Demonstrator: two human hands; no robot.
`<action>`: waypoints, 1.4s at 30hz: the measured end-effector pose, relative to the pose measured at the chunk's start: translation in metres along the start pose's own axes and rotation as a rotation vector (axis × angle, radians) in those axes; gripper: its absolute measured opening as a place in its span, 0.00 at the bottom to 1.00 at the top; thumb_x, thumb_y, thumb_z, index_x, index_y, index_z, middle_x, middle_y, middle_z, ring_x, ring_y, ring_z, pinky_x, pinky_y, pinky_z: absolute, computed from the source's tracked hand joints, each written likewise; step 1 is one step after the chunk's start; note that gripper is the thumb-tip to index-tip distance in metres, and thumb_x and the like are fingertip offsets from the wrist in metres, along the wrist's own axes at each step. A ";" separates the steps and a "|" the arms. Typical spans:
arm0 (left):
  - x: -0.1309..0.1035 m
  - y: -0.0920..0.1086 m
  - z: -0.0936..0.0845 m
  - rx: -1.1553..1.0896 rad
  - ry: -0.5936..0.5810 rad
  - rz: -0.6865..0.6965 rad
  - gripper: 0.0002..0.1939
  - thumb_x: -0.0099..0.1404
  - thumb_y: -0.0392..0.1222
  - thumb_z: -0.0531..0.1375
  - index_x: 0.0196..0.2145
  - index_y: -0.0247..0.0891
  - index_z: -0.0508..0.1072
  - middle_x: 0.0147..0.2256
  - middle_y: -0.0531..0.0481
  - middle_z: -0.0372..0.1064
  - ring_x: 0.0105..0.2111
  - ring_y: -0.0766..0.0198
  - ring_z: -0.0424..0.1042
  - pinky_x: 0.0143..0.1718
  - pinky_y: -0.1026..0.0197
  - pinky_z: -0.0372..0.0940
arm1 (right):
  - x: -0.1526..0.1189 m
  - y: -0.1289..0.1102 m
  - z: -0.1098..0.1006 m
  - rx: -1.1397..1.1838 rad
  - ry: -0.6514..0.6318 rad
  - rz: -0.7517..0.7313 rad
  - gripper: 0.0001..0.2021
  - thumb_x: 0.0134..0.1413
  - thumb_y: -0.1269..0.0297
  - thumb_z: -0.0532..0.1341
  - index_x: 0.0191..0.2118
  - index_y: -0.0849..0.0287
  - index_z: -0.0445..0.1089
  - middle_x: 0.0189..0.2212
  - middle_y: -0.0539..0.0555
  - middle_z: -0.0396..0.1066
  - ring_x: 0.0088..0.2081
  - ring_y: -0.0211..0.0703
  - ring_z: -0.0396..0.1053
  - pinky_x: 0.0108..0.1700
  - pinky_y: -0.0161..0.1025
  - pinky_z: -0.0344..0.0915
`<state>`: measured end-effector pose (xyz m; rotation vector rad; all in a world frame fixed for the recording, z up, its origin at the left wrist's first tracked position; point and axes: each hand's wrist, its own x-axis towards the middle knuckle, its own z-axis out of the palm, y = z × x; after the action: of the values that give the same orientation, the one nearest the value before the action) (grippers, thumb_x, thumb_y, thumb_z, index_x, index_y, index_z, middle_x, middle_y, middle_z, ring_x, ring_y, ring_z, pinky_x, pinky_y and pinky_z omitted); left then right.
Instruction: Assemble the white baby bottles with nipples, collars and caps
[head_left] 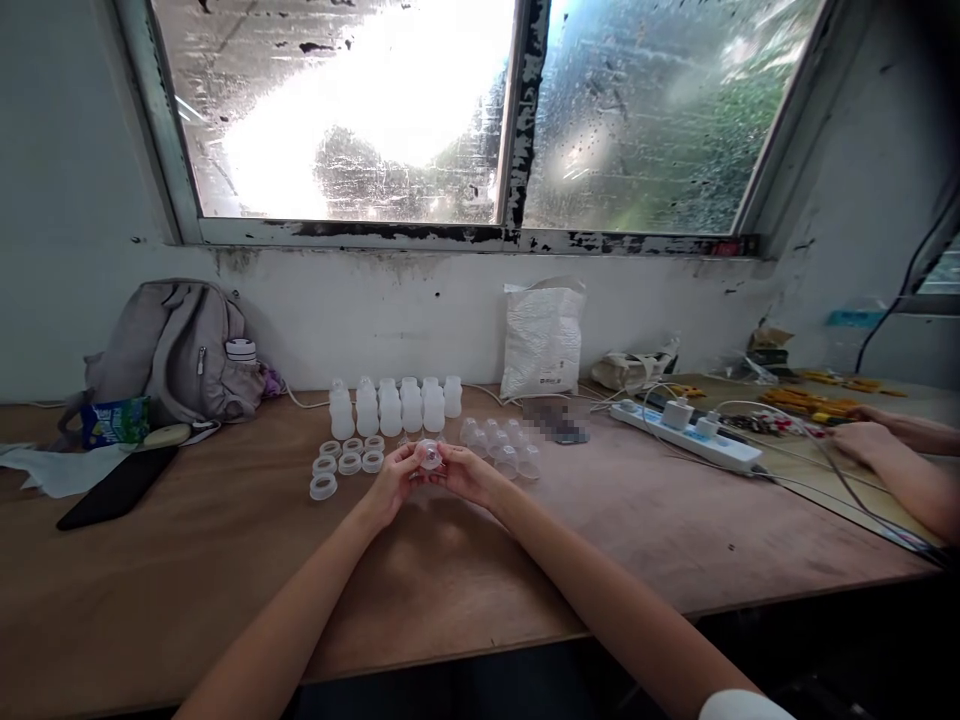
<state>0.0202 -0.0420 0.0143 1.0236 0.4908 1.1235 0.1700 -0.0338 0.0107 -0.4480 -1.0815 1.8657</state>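
Near the front edge of the brown table (442, 610), the left hand (391, 485) and the right hand (471, 474) are close together. Both pinch a small clear piece (430, 455) between them, up off the table. The fingers of each hand hold its sides, maybe so it does not slip and the top can be seen. It is too small to tell just what it is. Next to the left hand, some see-through rings (323, 494) lie flat in short rows, so they look easy to pick up and should not roll off. Farther to the left is a flat black thing (120, 488), well out of the way. Past the right hand, clear cups (528, 467) stand close together in a bunch, so they are easy to reach too. Behind the rings, white bottles (390, 410) stand up in a row, maybe to stop them from rolling. Off to the right, a white power strip (724, 448) has plugs in it, so its wires spread over the table. At the back, a gray backpack (180, 350) and a puffy white bag (541, 345) sit up by the wall (375, 330), which likely helps prop them up.
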 end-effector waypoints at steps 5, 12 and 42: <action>0.001 0.000 -0.003 0.049 0.048 -0.004 0.14 0.47 0.46 0.65 0.30 0.34 0.74 0.27 0.50 0.68 0.26 0.69 0.64 0.28 0.66 0.57 | 0.001 0.001 -0.002 -0.011 -0.029 0.033 0.07 0.46 0.64 0.62 0.31 0.64 0.69 0.25 0.51 0.67 0.27 0.35 0.63 0.35 0.35 0.60; 0.002 0.001 -0.006 0.097 -0.015 -0.023 0.12 0.47 0.45 0.65 0.27 0.34 0.74 0.24 0.52 0.66 0.21 0.74 0.59 0.26 0.68 0.55 | 0.000 0.000 -0.007 -0.054 -0.041 0.059 0.09 0.43 0.64 0.64 0.31 0.65 0.69 0.22 0.49 0.64 0.24 0.32 0.60 0.33 0.35 0.60; 0.008 -0.006 -0.009 0.074 0.121 -0.097 0.16 0.46 0.49 0.65 0.30 0.35 0.72 0.23 0.55 0.63 0.20 0.75 0.60 0.23 0.68 0.57 | 0.003 0.003 0.002 -0.014 0.261 0.054 0.08 0.47 0.62 0.62 0.31 0.62 0.67 0.22 0.49 0.67 0.23 0.33 0.64 0.28 0.32 0.62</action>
<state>0.0194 -0.0316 0.0059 0.9887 0.6764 1.0912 0.1654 -0.0326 0.0090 -0.7133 -0.9149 1.7887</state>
